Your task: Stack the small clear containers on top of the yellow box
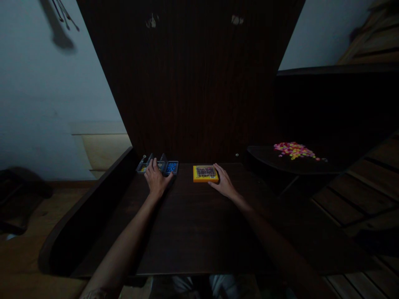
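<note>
Dark matt wooden table [193, 224], glossy yellow plastic tray [205, 179], clear plastic boxes [170, 167].

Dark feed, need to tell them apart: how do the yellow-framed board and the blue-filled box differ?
The yellow-framed board is larger, the blue-filled box smaller. The board lies by the right hand, the box by the left hand. Both rest flat at the far end of the desk.

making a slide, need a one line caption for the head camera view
Left hand on small clear boxes, right hand at the edge of a yellow tray, on a dark table.
</note>
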